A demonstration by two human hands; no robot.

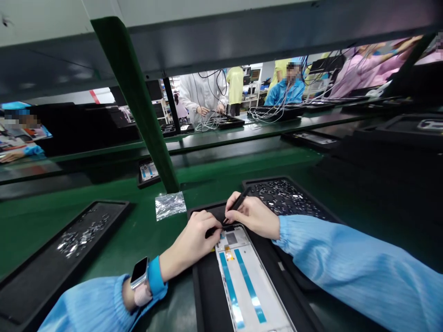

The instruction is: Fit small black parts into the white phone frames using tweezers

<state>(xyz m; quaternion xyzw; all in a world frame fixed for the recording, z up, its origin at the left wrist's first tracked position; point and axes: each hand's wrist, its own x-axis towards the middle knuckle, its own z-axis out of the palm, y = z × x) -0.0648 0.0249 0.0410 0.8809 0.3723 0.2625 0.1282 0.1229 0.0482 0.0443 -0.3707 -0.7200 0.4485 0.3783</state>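
Note:
A silvery-white phone frame [247, 263] with two blue film strips [249, 286] lies in a black foam tray [209, 295] in front of me. My right hand [256, 214] holds black tweezers [240, 199] like a pen, their tips at the frame's top edge. My left hand [197, 235] reaches the frame's top left corner, thumb and index finger pinched together there. Whatever sits between those fingertips is too small to make out. A small orange flex piece [229, 253] shows on the frame between the upper ends of the strips.
A black tray [31, 288] of small metal parts lies left, another tray [268, 180] full of small parts right. A clear plastic bag [170, 206] rests by a slanted green post [141, 101]. Overhead runs a grey shelf [221, 44]. Co-workers sit and stand beyond the line.

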